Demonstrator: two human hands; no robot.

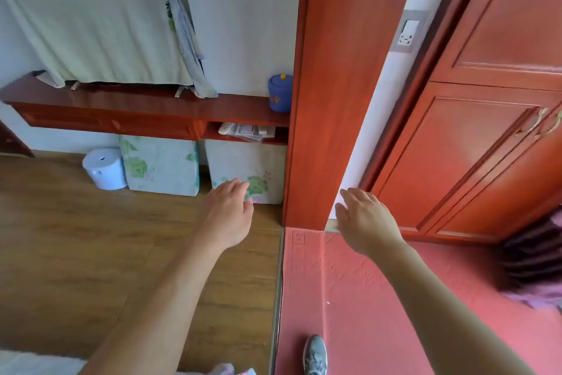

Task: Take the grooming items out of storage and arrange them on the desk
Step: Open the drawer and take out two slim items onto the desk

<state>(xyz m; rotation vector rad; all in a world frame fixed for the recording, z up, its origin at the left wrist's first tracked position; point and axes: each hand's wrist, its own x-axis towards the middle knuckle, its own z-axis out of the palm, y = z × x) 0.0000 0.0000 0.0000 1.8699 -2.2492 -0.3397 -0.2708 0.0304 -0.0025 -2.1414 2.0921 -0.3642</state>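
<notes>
Head view shows 2 hands stretched forward, holding nothing: left hand [229, 216] above the wood floor [76, 238], fingers straight and close together; right hand [365, 221] near the red door frame [331, 86], fingers slightly spread. A blue jar [279, 94] stands at the right end of the desk [137, 104]. Where the grooming items are, I cannot tell.

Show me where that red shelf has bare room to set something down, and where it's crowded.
Bare: the shelf top between the hanging cloth bag and the blue lidded pot. Crowded: the left stretch under the draped sheet, and the cubby below, stuffed with papers. The wood floor in front of the white bin is also bare.
</notes>
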